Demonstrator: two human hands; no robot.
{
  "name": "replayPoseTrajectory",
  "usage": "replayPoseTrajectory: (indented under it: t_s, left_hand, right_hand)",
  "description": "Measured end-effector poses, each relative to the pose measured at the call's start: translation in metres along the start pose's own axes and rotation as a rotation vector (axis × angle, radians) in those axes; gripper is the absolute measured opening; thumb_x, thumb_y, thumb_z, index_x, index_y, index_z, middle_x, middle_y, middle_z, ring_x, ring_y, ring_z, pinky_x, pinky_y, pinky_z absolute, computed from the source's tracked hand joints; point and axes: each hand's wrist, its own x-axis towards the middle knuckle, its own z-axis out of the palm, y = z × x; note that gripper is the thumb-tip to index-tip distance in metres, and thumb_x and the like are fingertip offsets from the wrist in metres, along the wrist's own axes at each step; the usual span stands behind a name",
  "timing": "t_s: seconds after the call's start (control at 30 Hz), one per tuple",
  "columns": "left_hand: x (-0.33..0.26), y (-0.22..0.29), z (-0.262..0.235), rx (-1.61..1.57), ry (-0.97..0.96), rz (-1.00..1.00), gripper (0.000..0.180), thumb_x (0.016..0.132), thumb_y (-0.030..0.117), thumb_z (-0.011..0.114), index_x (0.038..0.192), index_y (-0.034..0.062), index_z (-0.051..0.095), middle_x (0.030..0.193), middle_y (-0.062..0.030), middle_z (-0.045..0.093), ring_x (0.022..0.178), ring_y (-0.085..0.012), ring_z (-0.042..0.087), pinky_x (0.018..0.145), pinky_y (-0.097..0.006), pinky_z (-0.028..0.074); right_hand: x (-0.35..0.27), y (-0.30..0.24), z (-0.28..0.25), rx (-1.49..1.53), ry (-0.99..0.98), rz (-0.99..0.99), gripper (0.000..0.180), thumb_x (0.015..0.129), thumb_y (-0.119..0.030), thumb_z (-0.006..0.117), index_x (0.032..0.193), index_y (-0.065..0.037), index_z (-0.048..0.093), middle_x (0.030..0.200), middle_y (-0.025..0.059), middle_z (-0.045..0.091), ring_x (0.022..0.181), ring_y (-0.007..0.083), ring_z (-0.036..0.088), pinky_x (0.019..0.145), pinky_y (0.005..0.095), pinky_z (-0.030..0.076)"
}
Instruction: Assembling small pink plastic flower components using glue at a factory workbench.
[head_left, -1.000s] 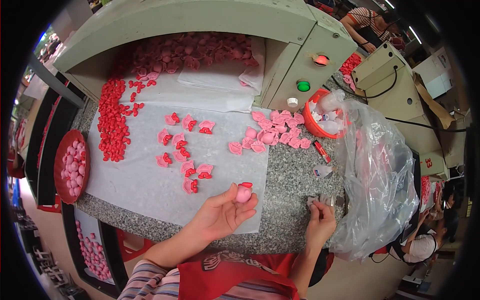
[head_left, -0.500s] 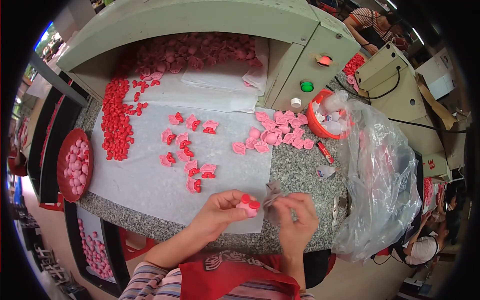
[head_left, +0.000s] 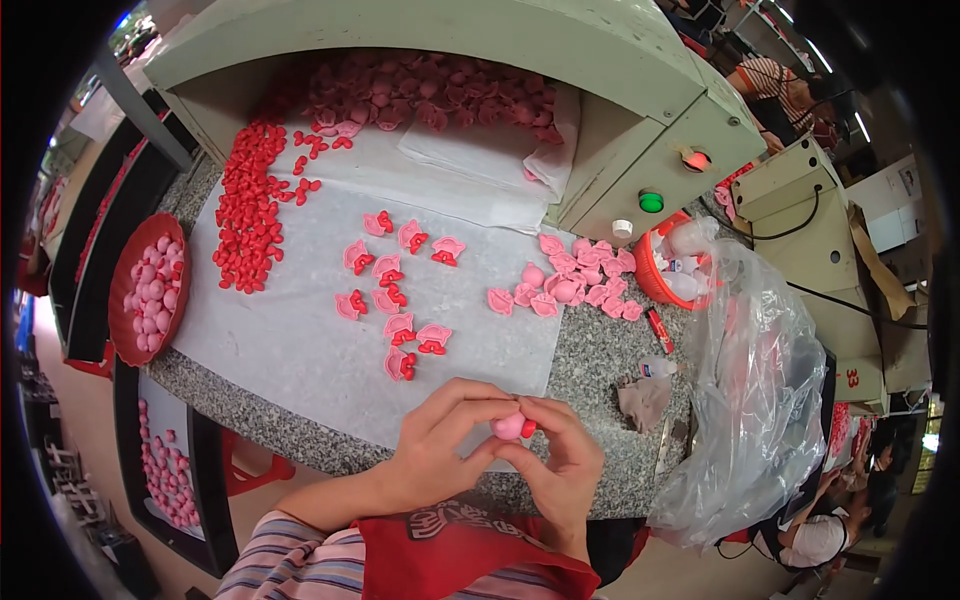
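Note:
In front of my body, over the near edge of the table, both hands meet at a small pink and red plastic piece (head_left: 509,427). My left hand (head_left: 437,445) pinches it from the left, and the fingers of my right hand (head_left: 562,455) close on its red end. A rounded pink side faces up; the rest is hidden by fingers. Beyond my hands, several pink shell-shaped pieces with red bow-like parts (head_left: 398,364) lie on white paper (head_left: 300,350). A crumpled grey cloth (head_left: 643,402) rests on the speckled tabletop to the right.
Loose red parts (head_left: 247,220) spread at left, beside a red basket (head_left: 118,300) of pink balls. Pink pieces (head_left: 575,280) lie at right, near an orange basket (head_left: 652,262) of bottles and a clear plastic bag (head_left: 750,390). A green machine housing (head_left: 640,150) spans the back.
My right hand has let go of the grey cloth, now on the table at right, and has come left to grip the pink and red piece with my left hand. The view has shifted.

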Motion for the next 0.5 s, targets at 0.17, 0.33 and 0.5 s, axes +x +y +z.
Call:
replayPoseTrajectory:
  t_s: [0.17,0.33,0.5]
  left_hand:
    - [-0.002,-0.003,-0.001,0.114,0.045,0.088,0.037,0.058,-0.005,0.069,0.093,0.0031,0.06,0.091,-0.0096,0.057,0.077,-0.0208,0.059,0.062,-0.027,0.049]
    - [0.0,-0.008,-0.002,0.15,0.096,0.127,0.034,0.057,-0.006,0.069,0.089,0.0035,0.062,0.09,-0.0099,0.056,0.073,-0.0194,0.059,0.058,-0.027,0.05]
    - [-0.006,-0.012,-0.012,0.185,0.104,0.126,0.033,0.058,-0.004,0.069,0.089,0.0054,0.063,0.089,-0.0089,0.056,0.072,-0.019,0.059,0.058,-0.026,0.05]
  right_hand:
    - [0.004,0.005,0.009,0.11,0.053,-0.006,0.038,0.066,0.003,0.071,0.101,0.0,0.058,0.104,0.0138,0.057,0.098,0.0208,0.055,0.085,0.03,0.043]
    - [0.011,0.011,0.017,0.208,0.07,-0.018,0.034,0.066,0.005,0.07,0.097,0.001,0.057,0.102,0.0148,0.057,0.097,0.0216,0.054,0.084,0.0305,0.043]
    - [0.014,0.019,0.026,0.287,0.02,-0.03,0.032,0.065,0.008,0.069,0.094,0.002,0.058,0.099,0.0153,0.058,0.094,0.021,0.055,0.081,0.0292,0.043]
